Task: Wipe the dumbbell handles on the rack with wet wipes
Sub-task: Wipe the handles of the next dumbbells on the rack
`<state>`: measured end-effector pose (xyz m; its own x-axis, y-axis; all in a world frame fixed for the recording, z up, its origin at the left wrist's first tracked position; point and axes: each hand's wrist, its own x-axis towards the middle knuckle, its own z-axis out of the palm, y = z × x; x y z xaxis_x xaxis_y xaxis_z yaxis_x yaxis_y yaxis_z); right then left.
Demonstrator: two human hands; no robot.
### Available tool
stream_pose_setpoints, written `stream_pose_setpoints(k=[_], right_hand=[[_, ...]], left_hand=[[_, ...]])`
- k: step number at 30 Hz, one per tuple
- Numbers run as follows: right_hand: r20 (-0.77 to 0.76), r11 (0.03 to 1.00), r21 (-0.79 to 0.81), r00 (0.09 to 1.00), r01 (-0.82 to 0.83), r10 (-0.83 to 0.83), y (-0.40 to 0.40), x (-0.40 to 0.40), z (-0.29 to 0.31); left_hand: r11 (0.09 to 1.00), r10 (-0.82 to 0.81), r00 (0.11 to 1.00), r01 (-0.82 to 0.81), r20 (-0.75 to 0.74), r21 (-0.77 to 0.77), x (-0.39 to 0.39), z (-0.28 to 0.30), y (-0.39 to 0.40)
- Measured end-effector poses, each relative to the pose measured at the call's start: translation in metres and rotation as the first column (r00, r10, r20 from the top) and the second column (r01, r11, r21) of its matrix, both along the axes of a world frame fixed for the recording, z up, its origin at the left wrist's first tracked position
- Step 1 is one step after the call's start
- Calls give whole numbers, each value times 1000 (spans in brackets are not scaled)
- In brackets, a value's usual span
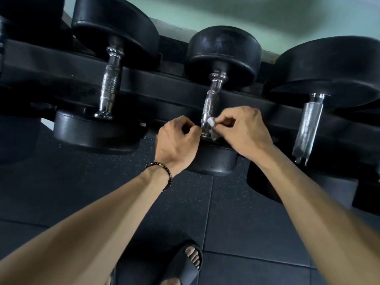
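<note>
Three black dumbbells lie across a dark rack [61, 64], chrome handles pointing towards me. The middle dumbbell's handle [211, 99] has a small white wet wipe [211, 125] wrapped round its near end. My right hand [244, 130] pinches the wipe on the right side of that handle. My left hand [176, 140], with a bead bracelet at the wrist, has its fingers curled at the left side of the same handle; whether they hold the wipe's other end is hidden. The left handle [110, 83] and the right handle [307, 124] are untouched.
Dark speckled rubber floor tiles [102, 182] lie below the rack. My foot in a black slide sandal [187, 262] stands at the bottom centre. A pale green wall [226, 11] rises behind the rack. More black weights sit at the far left and lower right.
</note>
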<state>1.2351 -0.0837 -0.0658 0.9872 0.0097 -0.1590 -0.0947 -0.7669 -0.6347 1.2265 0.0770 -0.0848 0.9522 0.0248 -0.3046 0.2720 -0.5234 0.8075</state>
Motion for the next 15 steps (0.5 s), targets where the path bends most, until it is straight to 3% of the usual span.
stream_pose_setpoints(k=[4,7,9,12,15], right_hand=[[136,954,113,947,276,-290,5,26,0],[18,861,255,888,439,-459,9,37,-5],[-96,870,239,902,431,-421,9,26,-3],[-259,956,103,935,275,-241,8,-3,4],[-132,943,107,944,316,-301,12,9,8]], left_hand=[[1000,14,999,-13,31,-15,-4,-3,2],[1000,15,999,-14,31,-18,-4,-3,1],[1000,13,999,-12,35,-24,-4,-3,1],[1000,6,998,-5,57,-16,-3,-5,2],[1000,-1,997,3,73,-21,-2,-7,3]])
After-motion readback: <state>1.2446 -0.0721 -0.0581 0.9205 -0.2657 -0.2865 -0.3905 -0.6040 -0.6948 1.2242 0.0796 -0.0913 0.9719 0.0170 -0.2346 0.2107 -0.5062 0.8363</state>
